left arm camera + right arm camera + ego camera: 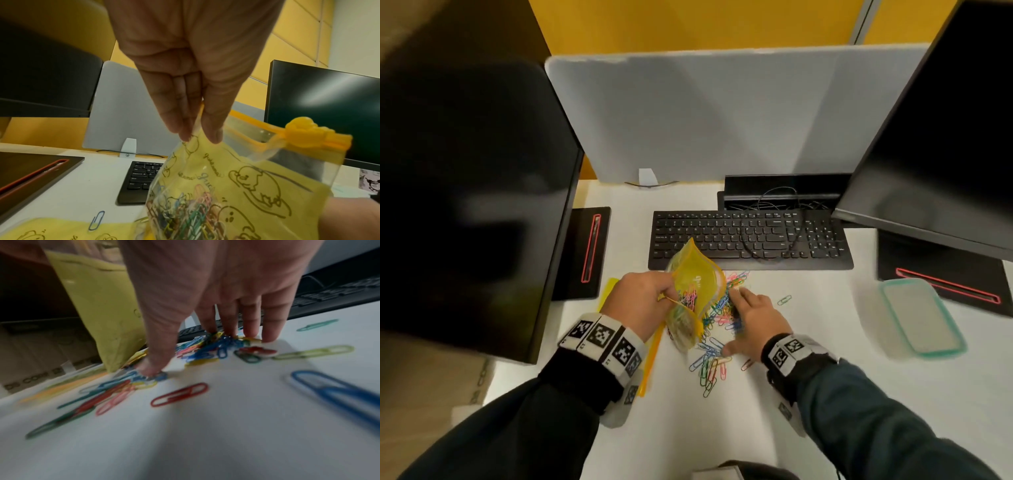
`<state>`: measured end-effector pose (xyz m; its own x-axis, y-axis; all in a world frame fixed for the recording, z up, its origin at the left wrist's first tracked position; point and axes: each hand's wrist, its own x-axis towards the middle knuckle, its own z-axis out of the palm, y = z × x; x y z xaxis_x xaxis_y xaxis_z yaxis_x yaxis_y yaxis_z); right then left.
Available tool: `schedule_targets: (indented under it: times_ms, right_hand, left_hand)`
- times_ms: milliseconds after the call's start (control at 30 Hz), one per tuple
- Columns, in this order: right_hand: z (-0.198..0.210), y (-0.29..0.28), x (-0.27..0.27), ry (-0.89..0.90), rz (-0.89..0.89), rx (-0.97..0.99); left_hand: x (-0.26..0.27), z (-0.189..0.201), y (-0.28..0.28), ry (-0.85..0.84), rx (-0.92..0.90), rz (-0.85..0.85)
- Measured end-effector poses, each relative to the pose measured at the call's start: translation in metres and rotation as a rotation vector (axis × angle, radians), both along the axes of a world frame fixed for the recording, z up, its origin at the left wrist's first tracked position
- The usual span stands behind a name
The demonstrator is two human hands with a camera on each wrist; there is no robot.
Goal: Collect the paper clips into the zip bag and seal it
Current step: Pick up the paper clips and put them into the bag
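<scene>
My left hand (643,301) pinches the rim of a yellow zip bag (697,291) between thumb and fingers (213,129) and holds it above the white desk with its mouth gaping. Several coloured paper clips (185,216) lie inside the bag, and its yellow slider (304,134) sits at one end of the zip. A pile of coloured paper clips (717,325) is spread on the desk beside the bag. My right hand (750,315) lies over that pile, fingers (251,321) straight and fingertips on the clips (218,347), thumb down at the near side.
A black keyboard (750,240) lies just behind the pile. Dark monitors stand left (465,205) and right (945,137). A lidded plastic container (921,318) sits at the right. Another yellow bag (51,230) lies flat under my left wrist. One stray clip (784,299) lies right of the pile.
</scene>
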<state>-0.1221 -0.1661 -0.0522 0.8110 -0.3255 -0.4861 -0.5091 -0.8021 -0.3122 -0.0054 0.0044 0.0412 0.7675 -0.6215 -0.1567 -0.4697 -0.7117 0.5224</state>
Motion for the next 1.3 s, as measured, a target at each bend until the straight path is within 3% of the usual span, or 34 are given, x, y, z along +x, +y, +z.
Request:
schedule_targets:
  times_ms: [133, 433, 633, 900, 1000, 1100, 1200, 1300]
  right_hand:
    - [-0.004, 0.004, 0.002, -0.116, -0.014, -0.022]
    - [-0.005, 0.0, -0.004, -0.191, -0.075, -0.036]
    - [0.003, -0.003, -0.008, -0.272, -0.248, 0.088]
    - [0.062, -0.019, -0.023, -0.628, -0.429, 0.336]
    - [0.098, -0.017, -0.008, -0.732, -0.367, 0.344]
    - [0.123, -0.005, 0.016, -0.75, -0.201, 0.213]
    - [0.122, 0.01, 0.04, -0.579, -0.027, 0.035]
    - [0.114, 0.023, 0.049, -0.445, 0.014, 0.046]
  left_hand:
    - [-0.002, 0.001, 0.001, 0.001, 0.009, -0.008]
    - [-0.001, 0.003, -0.003, 0.002, 0.03, -0.086]
    - [0.004, 0.005, -0.01, 0.009, 0.059, -0.112]
    - [0.009, 0.007, -0.011, 0.003, 0.084, -0.126]
    - [0.008, 0.006, -0.014, 0.01, 0.087, -0.139]
    - [0.004, 0.006, -0.018, 0.015, 0.057, -0.155]
    - [-0.001, 0.008, -0.022, -0.001, -0.019, -0.174]
    - [-0.002, 0.013, -0.022, -0.029, -0.075, -0.169]
